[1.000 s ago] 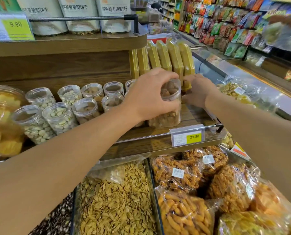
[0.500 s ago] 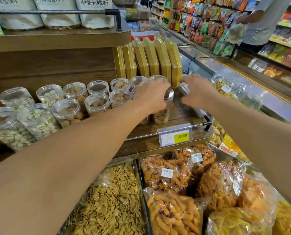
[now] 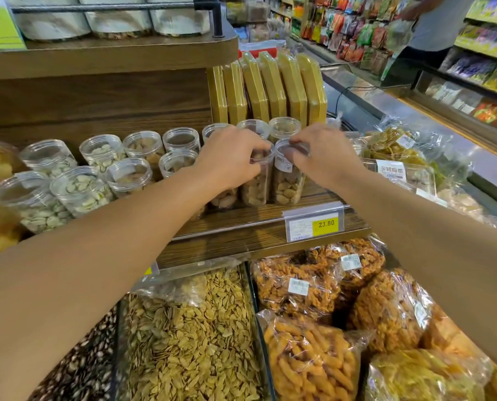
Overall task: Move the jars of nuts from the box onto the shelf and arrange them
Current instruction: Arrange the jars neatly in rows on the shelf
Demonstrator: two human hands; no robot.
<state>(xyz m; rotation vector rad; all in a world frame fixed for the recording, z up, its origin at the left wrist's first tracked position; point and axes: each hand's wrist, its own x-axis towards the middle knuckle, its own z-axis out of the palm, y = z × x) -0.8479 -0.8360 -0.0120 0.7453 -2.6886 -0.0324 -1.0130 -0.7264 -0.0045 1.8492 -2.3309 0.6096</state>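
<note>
- Your left hand [image 3: 232, 157] grips the top of a clear jar of nuts [image 3: 257, 183], fingers curled over its lid.
- Your right hand [image 3: 325, 157] grips the lid of the next jar [image 3: 287, 183], just to the right; a white barcode label shows on its side.
- Both jars stand upright on the wooden shelf [image 3: 256, 215], side by side and touching or nearly so, at the right end of the front row.
- More clear jars [image 3: 128, 175] stand in two rows to the left along the same shelf.
- Flat yellow boxes [image 3: 273, 88] stand on edge behind the jars.
- A price tag [image 3: 313, 225] reading 23.80 hangs on the shelf rail below.
- Bagged snacks [image 3: 308, 285] and a bin of loose seeds [image 3: 189, 337] lie beneath the shelf.
</note>
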